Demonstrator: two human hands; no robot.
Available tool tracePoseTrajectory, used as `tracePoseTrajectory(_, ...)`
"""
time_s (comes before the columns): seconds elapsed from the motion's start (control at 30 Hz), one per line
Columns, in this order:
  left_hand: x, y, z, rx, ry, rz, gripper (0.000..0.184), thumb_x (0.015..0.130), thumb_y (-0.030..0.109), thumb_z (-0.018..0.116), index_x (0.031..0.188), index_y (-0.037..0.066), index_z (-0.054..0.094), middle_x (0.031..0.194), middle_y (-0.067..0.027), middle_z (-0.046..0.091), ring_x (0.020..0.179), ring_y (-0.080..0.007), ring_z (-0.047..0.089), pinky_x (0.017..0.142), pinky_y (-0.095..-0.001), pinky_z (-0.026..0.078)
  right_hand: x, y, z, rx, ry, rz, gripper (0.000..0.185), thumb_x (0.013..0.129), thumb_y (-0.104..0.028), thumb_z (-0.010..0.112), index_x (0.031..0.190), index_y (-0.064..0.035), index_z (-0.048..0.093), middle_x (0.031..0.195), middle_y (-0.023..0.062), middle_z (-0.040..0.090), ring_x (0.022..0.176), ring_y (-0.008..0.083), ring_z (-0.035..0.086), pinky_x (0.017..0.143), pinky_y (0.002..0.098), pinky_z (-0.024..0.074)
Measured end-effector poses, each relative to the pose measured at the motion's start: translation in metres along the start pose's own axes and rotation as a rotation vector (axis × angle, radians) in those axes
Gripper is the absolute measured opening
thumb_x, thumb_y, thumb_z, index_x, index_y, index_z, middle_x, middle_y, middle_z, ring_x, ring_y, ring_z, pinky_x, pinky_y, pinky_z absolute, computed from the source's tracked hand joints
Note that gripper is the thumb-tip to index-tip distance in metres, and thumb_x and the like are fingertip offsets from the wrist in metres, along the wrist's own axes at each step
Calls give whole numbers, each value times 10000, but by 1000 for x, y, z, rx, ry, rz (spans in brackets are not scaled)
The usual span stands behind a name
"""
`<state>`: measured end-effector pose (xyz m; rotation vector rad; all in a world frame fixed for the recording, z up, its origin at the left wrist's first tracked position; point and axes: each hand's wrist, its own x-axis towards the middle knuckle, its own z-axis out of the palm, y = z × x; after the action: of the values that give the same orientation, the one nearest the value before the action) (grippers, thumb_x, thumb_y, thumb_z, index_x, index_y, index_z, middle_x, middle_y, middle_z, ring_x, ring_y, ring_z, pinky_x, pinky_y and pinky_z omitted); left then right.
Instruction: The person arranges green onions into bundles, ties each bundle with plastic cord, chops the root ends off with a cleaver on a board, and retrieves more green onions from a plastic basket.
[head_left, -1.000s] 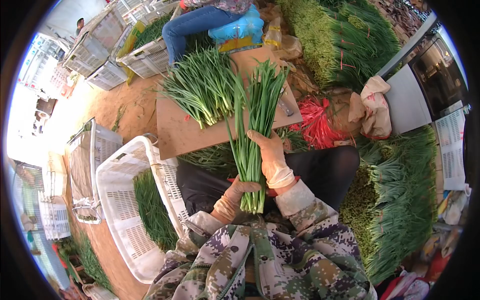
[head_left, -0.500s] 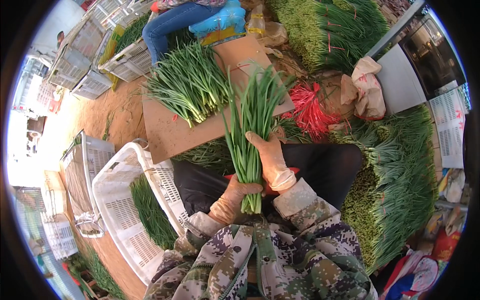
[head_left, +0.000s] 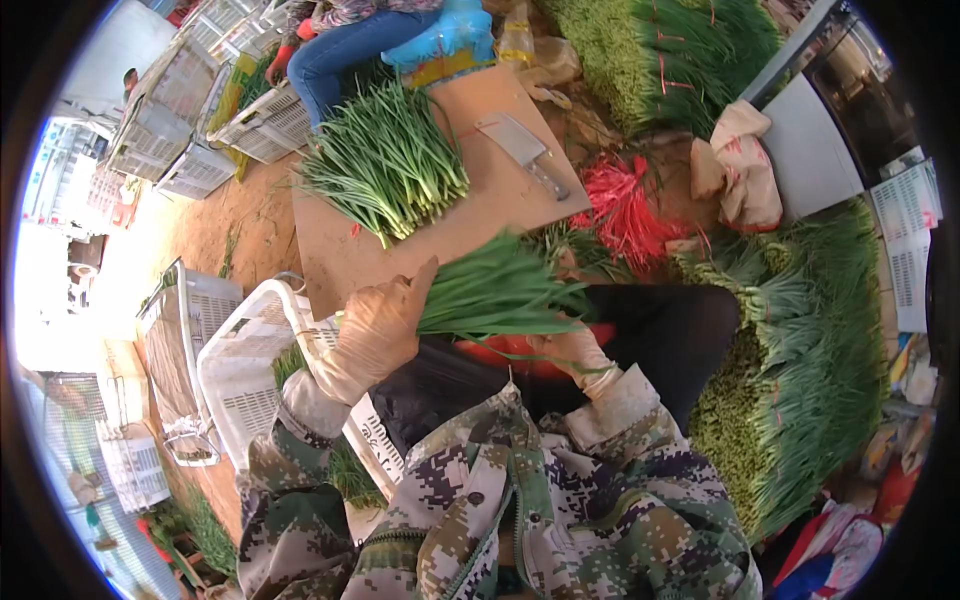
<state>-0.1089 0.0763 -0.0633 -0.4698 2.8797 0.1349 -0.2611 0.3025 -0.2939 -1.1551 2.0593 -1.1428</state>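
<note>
A bunch of garlic chives (head_left: 495,290) lies sideways above my lap, its green leaves pointing right. My left hand (head_left: 375,330), in a thin pale glove, is closed around the stem end, which it hides. My right hand (head_left: 575,355), gloved too, is curled at the leaf end with a few blades across its fingers; part of it is hidden by leaves. In front is a brown board (head_left: 480,205) bearing a loose pile of garlic chives (head_left: 385,160). A cleaver (head_left: 520,145) rests on the board's right side.
Red ties (head_left: 630,215) lie right of the board. Tied bundles (head_left: 810,370) are stacked at my right, more bundles (head_left: 660,60) at the back. A white crate (head_left: 235,370) stands at my left. A person in jeans (head_left: 350,55) sits beyond the board, near another crate (head_left: 265,125).
The chives have swung from upright to sideways, leaves now to the right. My left hand has moved up and left, my right slightly right and down. The cleaver is now uncovered.
</note>
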Motion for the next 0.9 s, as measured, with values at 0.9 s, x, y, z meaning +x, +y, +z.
tracePoseTrajectory(0.9, -52, 67, 108, -2716, -104, -65, 933, 663, 9, 737, 1495, 28, 316, 782, -64, 496, 629, -188, 453, 566, -329, 415, 13, -142, -128, 526, 181, 23, 299, 968, -6, 567, 1261, 51, 586, 1121, 92, 645, 942, 127, 619, 809, 271, 541)
